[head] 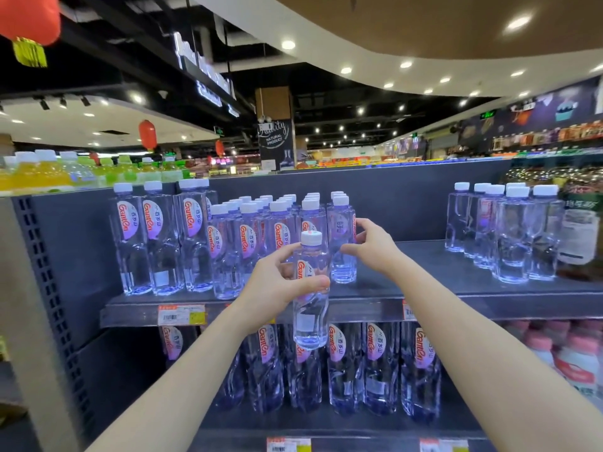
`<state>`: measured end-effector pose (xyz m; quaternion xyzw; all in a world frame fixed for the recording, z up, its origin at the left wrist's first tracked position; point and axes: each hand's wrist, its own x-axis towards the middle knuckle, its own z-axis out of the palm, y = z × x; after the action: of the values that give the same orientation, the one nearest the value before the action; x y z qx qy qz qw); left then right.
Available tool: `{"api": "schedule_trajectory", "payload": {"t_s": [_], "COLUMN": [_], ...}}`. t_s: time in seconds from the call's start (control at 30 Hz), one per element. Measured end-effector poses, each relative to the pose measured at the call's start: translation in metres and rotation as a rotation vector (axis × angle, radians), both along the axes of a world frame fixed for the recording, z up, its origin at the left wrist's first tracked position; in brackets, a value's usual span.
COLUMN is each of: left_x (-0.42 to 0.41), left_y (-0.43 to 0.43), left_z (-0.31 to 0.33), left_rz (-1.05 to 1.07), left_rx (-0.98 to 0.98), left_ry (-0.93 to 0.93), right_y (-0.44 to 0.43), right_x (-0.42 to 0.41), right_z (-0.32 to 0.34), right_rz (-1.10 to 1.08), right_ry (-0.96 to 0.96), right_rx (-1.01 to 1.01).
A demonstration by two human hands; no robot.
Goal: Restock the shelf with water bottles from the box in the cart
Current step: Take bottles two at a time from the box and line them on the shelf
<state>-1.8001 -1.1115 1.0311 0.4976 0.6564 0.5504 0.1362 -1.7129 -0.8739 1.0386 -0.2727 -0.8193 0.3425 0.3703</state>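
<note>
Head view: left hand grips an upright water bottle, fingers wrapped round its label, just before the shelf. Beyond, right hand pinches the row's end bottle; bare space lies right of those fingers.

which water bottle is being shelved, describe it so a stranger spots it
Look at the upper grey shelf and its block of small Ganten bottles. Just before that block, the left hand grips one Ganten bottle; it alone stands on no shelf.
</note>
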Motion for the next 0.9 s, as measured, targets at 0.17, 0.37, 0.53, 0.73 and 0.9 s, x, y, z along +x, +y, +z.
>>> {"api": "schedule_trajectory", "payload": {"t_s": [0.17, 0.37, 0.53, 0.73, 0.9], "left_x": [0.006, 0.006, 0.012, 0.024, 0.029], "left_y": [0.000, 0.002, 0.007, 0.029, 0.046], "left_z": [-0.001, -0.004, -0.003, 0.017, 0.024], "left_rz": [0.028, 0.037, 0.002, 0.023, 0.102], "left_rx": [-0.012, 0.003, 0.011, 0.065, 0.101], "left_ry": [-0.024, -0.011, -0.002, 0.011, 0.028], "right_y": [0.003, 0.000, -0.011, -0.034, -0.052], "right_x": [0.000, 0.002, 0.015, 0.047, 0.075], "right_z": [0.000, 0.002, -0.001, 0.003, 0.000], "right_rz": [-0.011, -0.025, -0.104, 0.056, 0.319], "right_ry": [-0.030, -0.039, 0.059, 0.043, -0.037], "right_rx": [0.035, 0.036, 0.065, 0.136, 0.021]}}
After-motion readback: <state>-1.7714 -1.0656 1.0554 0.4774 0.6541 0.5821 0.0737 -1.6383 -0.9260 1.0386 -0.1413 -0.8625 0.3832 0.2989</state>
